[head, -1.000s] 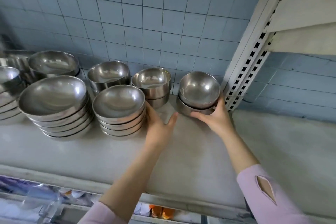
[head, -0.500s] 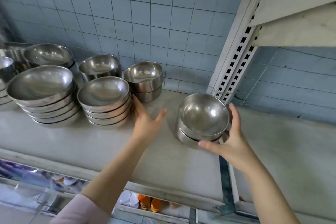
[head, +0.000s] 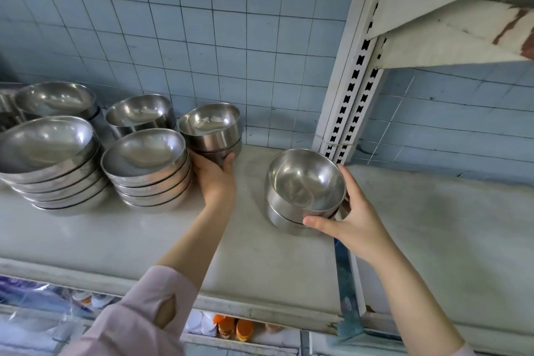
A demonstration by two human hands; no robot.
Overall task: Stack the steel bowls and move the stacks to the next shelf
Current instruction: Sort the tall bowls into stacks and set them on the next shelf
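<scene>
Pale pink sleeve point(head: 135, 318) with teardrop cuff opening

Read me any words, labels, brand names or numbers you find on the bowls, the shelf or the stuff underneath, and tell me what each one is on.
No readable text anywhere.
Stacked shiny steel bowls: no stamp or label showing.
White slotted metal shelf upright: only punched holes, no markings.
Orange-capped items below the shelf: too small and cut off to read.
Clear plastic packaging at lower left: blurred, nothing legible.

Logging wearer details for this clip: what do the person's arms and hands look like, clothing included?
Both hands, left hand and right hand, are bare: no gloves, rings or watch visible. The pale pink sleeves are pushed back, and the left cuff has a teardrop-shaped slit.
</scene>
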